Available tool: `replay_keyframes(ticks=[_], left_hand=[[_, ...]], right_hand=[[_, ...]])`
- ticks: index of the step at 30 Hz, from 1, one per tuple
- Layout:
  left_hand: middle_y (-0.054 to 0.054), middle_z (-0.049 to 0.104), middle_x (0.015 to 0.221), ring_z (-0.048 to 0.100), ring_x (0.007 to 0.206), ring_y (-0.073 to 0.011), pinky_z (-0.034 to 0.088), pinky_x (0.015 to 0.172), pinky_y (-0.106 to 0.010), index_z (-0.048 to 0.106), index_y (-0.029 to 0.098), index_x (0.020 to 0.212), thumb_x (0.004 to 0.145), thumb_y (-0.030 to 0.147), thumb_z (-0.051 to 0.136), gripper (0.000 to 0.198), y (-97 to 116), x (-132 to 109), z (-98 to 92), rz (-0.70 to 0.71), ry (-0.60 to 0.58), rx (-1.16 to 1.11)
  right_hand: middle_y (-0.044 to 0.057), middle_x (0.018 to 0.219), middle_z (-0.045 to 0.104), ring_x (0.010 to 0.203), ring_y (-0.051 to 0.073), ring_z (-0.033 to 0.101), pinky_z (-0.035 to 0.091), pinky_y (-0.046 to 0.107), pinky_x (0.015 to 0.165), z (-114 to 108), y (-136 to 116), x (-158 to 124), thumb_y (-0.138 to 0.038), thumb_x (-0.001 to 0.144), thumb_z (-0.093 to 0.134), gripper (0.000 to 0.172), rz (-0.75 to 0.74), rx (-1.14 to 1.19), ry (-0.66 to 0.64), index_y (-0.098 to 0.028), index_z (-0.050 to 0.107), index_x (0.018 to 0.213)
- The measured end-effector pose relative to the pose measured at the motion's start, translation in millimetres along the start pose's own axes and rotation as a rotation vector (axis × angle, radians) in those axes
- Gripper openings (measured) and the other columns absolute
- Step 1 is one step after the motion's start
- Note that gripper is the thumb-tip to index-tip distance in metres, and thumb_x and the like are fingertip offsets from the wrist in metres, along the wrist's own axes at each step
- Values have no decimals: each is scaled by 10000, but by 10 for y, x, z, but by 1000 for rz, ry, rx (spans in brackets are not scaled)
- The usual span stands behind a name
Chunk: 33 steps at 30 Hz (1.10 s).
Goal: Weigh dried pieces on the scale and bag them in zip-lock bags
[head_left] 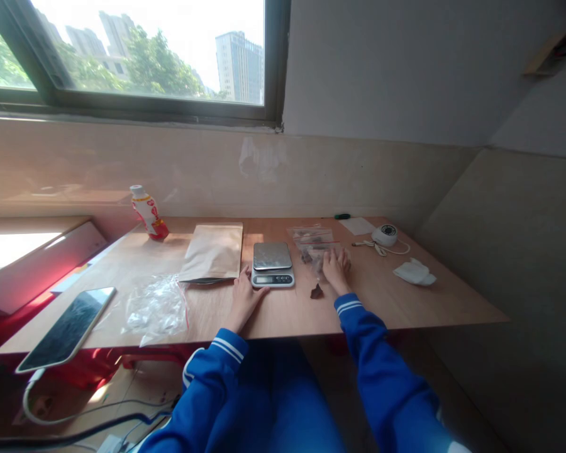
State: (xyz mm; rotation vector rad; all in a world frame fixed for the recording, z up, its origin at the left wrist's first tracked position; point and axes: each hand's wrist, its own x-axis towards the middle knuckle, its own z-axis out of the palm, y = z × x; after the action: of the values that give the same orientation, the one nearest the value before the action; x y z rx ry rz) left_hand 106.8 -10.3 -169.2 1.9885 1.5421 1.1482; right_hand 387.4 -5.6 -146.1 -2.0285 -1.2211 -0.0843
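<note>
My left hand (245,294) rests on the wooden table (405,302), its fingers touching the front left corner of a small digital kitchen scale (272,263) with a steel platform. My right hand (336,267) lies flat, fingers stretched out, on a clear zip bag (317,251) holding dark pieces. More clear zip bags (310,234) lie just behind it. A single dark brown piece (316,291) sits on the table between my hands, near my right wrist. Both arms wear blue sleeves with white stripes.
A brown paper pouch (213,253) lies left of the scale, with crumpled clear bags (156,307) and a phone (68,327) nearer the left edge. A small drink bottle (147,212) stands at back left. A round white device (385,234), paper (356,225) and crumpled tissue (414,272) lie right.
</note>
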Motion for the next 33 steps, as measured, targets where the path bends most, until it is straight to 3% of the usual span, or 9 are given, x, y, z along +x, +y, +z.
replay_keyframes(ticks=[4, 6, 8, 11, 18, 21, 26, 30, 33], left_hand=[[-141, 602, 1190, 540, 1155, -322, 403, 966, -468, 394, 160, 1294, 644, 316, 764, 763, -9, -13, 9, 1, 6, -4], [-144, 609, 1175, 542, 1150, -321, 412, 952, -462, 393, 151, 1293, 631, 300, 773, 778, -8, -29, 12, 1, 15, -5], [-150, 607, 1183, 540, 1149, -322, 420, 941, -456, 392, 143, 1295, 628, 292, 776, 784, -7, -42, 13, -1, 19, -8], [-155, 601, 1203, 536, 1146, -324, 414, 949, -458, 382, 138, 1311, 649, 296, 761, 780, -10, -53, 10, -3, 19, -10], [-146, 598, 1220, 543, 1135, -307, 412, 948, -435, 425, 158, 1289, 676, 263, 731, 693, 24, -62, -15, -2, 17, -66], [-142, 600, 1216, 546, 1133, -297, 407, 954, -434, 433, 164, 1283, 679, 239, 723, 674, 47, -67, -27, 10, 24, -94], [-138, 597, 1216, 534, 1143, -293, 397, 968, -432, 434, 164, 1276, 678, 233, 721, 667, 33, -79, -33, -2, 8, -115], [-129, 599, 1206, 533, 1123, -278, 403, 954, -416, 449, 170, 1262, 705, 252, 701, 617, 5, -103, -50, -12, 5, -123], [-125, 604, 1190, 546, 1072, -263, 427, 908, -395, 464, 169, 1253, 720, 255, 681, 582, 22, -116, -68, -7, 6, -113]], right_hand=[[215, 1320, 459, 1247, 347, 400, 311, 558, 1022, -169, -50, -236, -345, 894, 410, 400, -203, 82, 118, -121, 570, 1184], [163, 1179, 548, 1131, 298, 486, 375, 496, 987, -270, -30, -423, -296, 887, 436, 293, -358, 127, -12, -163, 607, 1085], [122, 1107, 587, 1054, 270, 524, 419, 449, 950, -360, 4, -592, -246, 857, 493, 221, -476, 149, -234, -196, 626, 1026], [88, 1056, 625, 991, 252, 553, 459, 407, 897, -464, 28, -741, -177, 811, 561, 190, -532, 149, -465, -218, 648, 974], [60, 876, 706, 846, 222, 633, 478, 346, 792, -591, -314, -529, -146, 802, 606, 102, -484, 186, -579, -190, 697, 816], [33, 846, 720, 789, 192, 648, 483, 305, 736, -474, -623, -298, -187, 808, 627, 90, -493, 293, -575, -204, 711, 836], [50, 907, 709, 886, 208, 618, 475, 345, 835, 30, -1049, -83, -202, 797, 650, 84, -500, 293, -354, -210, 712, 854], [80, 920, 699, 936, 234, 600, 460, 403, 898, 304, -1046, -177, -204, 820, 610, 108, -507, 278, -349, -196, 716, 836], [123, 1156, 631, 1116, 245, 538, 413, 433, 999, 328, -865, -278, -242, 897, 479, 253, -509, 302, -275, -181, 679, 1041]])
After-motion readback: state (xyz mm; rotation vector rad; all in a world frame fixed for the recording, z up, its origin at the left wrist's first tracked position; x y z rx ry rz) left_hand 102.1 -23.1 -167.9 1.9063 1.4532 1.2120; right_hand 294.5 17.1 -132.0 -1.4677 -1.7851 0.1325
